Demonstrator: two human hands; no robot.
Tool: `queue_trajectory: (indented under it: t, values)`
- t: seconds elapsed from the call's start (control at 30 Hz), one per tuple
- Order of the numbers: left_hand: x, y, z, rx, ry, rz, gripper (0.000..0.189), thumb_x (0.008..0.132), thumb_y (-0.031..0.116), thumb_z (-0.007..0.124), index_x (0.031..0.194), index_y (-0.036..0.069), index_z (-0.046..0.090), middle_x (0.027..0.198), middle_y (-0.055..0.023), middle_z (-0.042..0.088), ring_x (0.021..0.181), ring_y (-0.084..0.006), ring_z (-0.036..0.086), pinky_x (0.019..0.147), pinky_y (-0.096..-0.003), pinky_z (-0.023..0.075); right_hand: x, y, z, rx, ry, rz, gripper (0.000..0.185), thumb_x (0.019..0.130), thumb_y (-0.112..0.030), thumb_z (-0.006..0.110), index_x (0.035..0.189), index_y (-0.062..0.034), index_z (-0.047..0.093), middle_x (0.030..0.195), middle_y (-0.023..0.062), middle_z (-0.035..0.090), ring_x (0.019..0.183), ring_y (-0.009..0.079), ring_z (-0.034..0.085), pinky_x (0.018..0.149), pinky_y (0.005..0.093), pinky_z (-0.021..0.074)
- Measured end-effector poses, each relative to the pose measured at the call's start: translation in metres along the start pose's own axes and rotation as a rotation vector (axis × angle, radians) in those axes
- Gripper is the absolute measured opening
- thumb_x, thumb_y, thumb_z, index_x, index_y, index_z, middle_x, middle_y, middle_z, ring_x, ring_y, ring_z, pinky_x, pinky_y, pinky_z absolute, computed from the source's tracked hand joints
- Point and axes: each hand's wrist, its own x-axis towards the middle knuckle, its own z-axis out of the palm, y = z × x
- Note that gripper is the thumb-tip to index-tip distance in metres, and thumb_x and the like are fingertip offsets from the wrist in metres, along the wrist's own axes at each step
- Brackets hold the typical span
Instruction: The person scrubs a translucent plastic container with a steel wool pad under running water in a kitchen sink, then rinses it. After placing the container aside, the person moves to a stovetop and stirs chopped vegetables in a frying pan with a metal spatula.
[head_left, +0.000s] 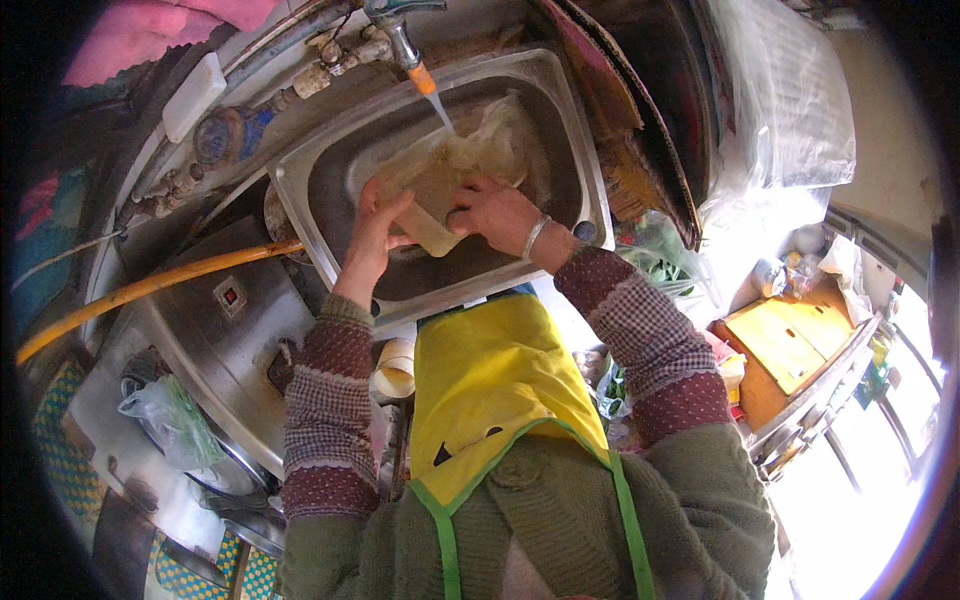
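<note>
Both my hands are inside a stainless steel sink, over a pale, translucent container that looks like plastic. My left hand grips its left side, the thumb along the edge. On the other side, my right hand curls its fingers at the container's right edge. A stream of water runs from the tap, through its orange nozzle, just beyond my hands. Clear, crumpled plastic film or splashing water lies at the sink's far side; blur hides which.
A yellow hose or pole reaches the sink's left rim across a steel stove top. Cardboard stands close at the right. Bagged greens lie beside the sink. A wooden cabinet is farther right; a bag of vegetables rests left.
</note>
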Motion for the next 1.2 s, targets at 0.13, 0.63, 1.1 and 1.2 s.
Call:
queue_trajectory:
  t: [0.13,0.63,1.1,1.2]
  values:
    - [0.015,-0.025,0.014,-0.072,-0.014,-0.076,0.074,0.091,0.018,0.07,0.155,0.025,0.034,0.141,-0.011,0.051,0.126,-0.0321,0.057,0.093,-0.0597,0.0539,-0.012,0.033,0.008,0.174,0.064,0.174,0.042,0.077,0.003,0.068,0.112,-0.0203,0.07,0.113,0.0095,0.064,0.122,0.0365,0.056,0.105,0.0484,0.0471]
    - [0.039,-0.042,0.035,0.616,0.288,0.581,0.063,0.077,0.003,0.077,0.135,0.009,0.054,0.133,-0.0125,0.055,0.126,-0.0316,0.052,0.109,-0.0459,0.041,0.044,0.015,-0.007,0.032,0.65,0.3,0.045,0.083,0.002,0.063,0.124,-0.0152,0.068,0.12,0.0166,0.066,0.108,0.0396,0.065,0.094,0.0485,0.0541]
    - [0.033,-0.005,0.023,0.632,0.27,0.995,0.074,0.08,0.004,0.075,0.147,0.004,0.044,0.137,-0.0163,0.05,0.13,-0.0351,0.05,0.114,-0.0463,0.0389,0.057,-0.007,-0.017,0.071,0.522,0.304,0.032,0.093,-0.021,0.068,0.125,-0.022,0.07,0.102,0.0108,0.075,0.09,0.0321,0.071,0.08,0.0438,0.0589]
    - [0.034,-0.017,0.019,0.607,0.268,0.911,0.074,0.082,0.007,0.077,0.147,0.002,0.043,0.138,-0.0178,0.049,0.13,-0.0355,0.05,0.114,-0.0458,0.0395,0.059,-0.003,-0.011,0.028,0.606,0.273,0.03,0.095,-0.027,0.067,0.125,-0.0239,0.07,0.097,0.0099,0.075,0.086,0.0313,0.072,0.078,0.0445,0.0593]
